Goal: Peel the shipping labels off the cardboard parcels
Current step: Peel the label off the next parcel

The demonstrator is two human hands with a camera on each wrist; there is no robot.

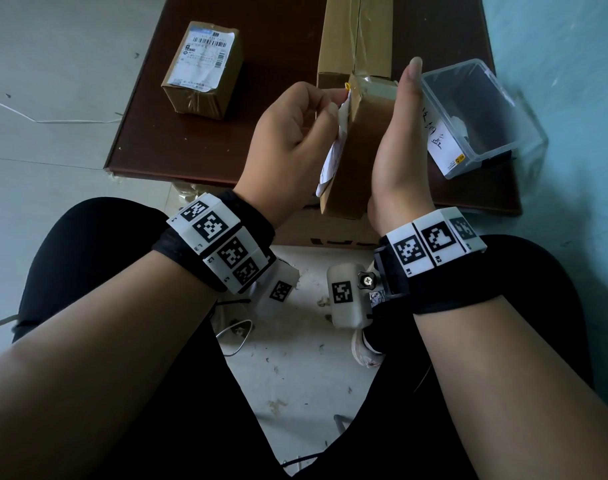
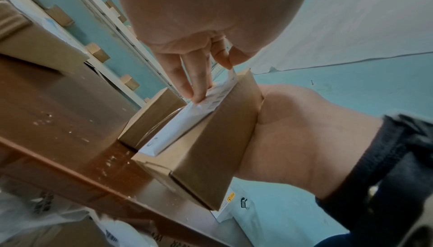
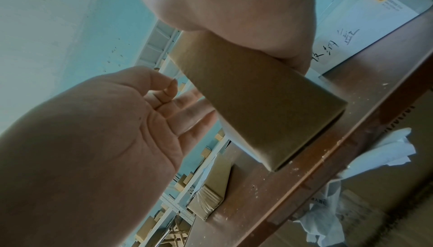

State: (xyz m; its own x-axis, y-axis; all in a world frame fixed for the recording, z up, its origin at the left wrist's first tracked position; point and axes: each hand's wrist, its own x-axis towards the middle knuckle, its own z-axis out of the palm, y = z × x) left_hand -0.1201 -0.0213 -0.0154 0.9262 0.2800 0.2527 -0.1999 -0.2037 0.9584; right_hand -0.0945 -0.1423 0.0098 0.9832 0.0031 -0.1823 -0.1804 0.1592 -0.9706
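A small brown cardboard parcel [image 1: 359, 150] stands on edge at the near rim of the brown table [image 1: 191, 140]. My right hand [image 1: 404, 109] holds it from the right, palm against its side and thumb straight up; the other fingers are hidden behind it. A white shipping label [image 1: 333, 157] on its left face hangs partly lifted. My left hand [image 1: 333, 102] pinches the label's upper edge. In the left wrist view the fingertips [image 2: 196, 91] grip the label [image 2: 185, 123] against the parcel [image 2: 211, 149]. The right wrist view shows the parcel's bare side [image 3: 257, 112].
A second parcel [image 1: 202, 71] with its label on lies at the table's back left. A long cardboard box [image 1: 354, 32] lies behind my hands. A clear plastic bin [image 1: 482, 116] with a handwritten white sheet sits at the right. My knees are below the table edge.
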